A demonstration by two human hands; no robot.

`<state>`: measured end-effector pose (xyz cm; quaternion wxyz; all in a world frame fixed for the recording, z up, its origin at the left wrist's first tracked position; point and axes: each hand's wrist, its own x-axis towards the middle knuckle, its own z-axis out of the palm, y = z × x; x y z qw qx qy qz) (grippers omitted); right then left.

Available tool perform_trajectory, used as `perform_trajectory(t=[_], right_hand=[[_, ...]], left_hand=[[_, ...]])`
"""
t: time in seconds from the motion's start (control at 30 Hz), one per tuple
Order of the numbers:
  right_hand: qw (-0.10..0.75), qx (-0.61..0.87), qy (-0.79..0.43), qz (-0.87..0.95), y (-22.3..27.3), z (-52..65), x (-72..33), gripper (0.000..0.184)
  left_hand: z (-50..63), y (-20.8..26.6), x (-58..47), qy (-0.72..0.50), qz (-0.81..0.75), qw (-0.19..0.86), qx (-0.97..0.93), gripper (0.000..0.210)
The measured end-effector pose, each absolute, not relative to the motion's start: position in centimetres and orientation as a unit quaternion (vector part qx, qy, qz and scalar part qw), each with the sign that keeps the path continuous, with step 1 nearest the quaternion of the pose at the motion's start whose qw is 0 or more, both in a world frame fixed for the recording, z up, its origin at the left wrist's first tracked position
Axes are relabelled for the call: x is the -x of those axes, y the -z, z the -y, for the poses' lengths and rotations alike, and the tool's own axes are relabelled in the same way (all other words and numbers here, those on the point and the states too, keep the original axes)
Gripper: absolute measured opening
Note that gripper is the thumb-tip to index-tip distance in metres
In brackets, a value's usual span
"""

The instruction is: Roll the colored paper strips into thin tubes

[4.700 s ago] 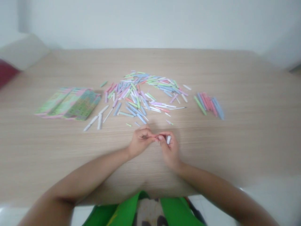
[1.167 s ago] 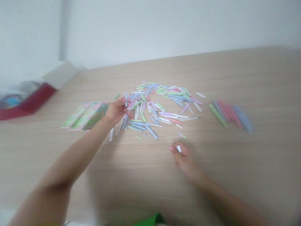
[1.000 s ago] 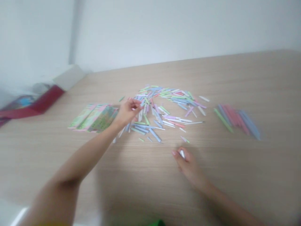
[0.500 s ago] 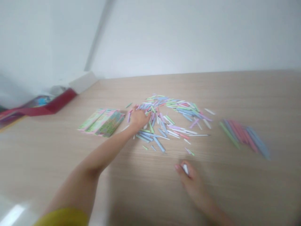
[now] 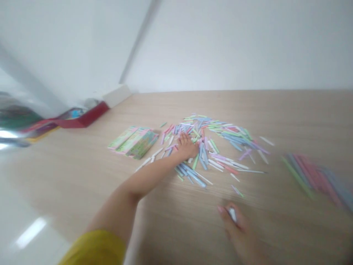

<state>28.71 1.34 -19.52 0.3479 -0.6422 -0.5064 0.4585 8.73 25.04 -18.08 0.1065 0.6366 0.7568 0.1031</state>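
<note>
Your left hand (image 5: pixel 186 146) reaches far out from you and lies on the near left part of the loose pile of pastel sticks (image 5: pixel 217 147), fingers down among them; the blur hides whether the fingers have pinched one, so you cannot tell if that hand is closed on anything. Your right hand (image 5: pixel 239 230) rests on the wooden table (image 5: pixel 82 176) close to you, well apart from the left hand, with its fingers curled around a small white piece (image 5: pixel 232 214) that shows between thumb and forefinger.

The pile spreads away from your left hand toward the right, in pink, green, blue, lilac and white, and its nearest stragglers lie between your two hands. Two short bits (image 5: pixel 237 191) lie just beyond your right hand, on the side toward the pile. Further right of your right hand, well apart from the pile, a tidy row of sticks (image 5: pixel 317 176) lies side by side, green at its left edge, then pink, then blue; it is badly blurred.

Just left of your left hand sits a flat stack of green and pink printed packets (image 5: pixel 134 137). Far beyond that, at the table's left end, a red box (image 5: pixel 82 117) rests by the wall. A yellow sleeve (image 5: pixel 93 248) covers your left upper arm.
</note>
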Motion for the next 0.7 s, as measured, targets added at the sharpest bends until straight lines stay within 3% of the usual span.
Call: perform_trajectory(t=[0.2,0.33,0.5,0.7], right_hand=[[0.313,0.649,-0.48,0.501,18.6,-1.6,-29.0,0.057],[0.304,0.651,-0.488,0.496,17.9,-1.9,-28.9,0.059],[0.308,0.652,-0.481,0.499,18.2,-1.8,-28.8,0.056],[0.32,0.634,-0.501,0.494,18.6,-1.5,-28.9,0.05]], left_hand=[[-22.7,17.5,-11.8,-0.191,-0.766,0.081,-0.608,0.084],[-23.9,14.7,-7.8,-0.207,-0.737,0.03,-0.643,0.054],[-26.3,12.0,1.7,-0.134,-0.782,0.009,-0.609,0.023],[-26.2,13.5,6.1,-0.063,-0.717,-0.048,-0.692,0.008]])
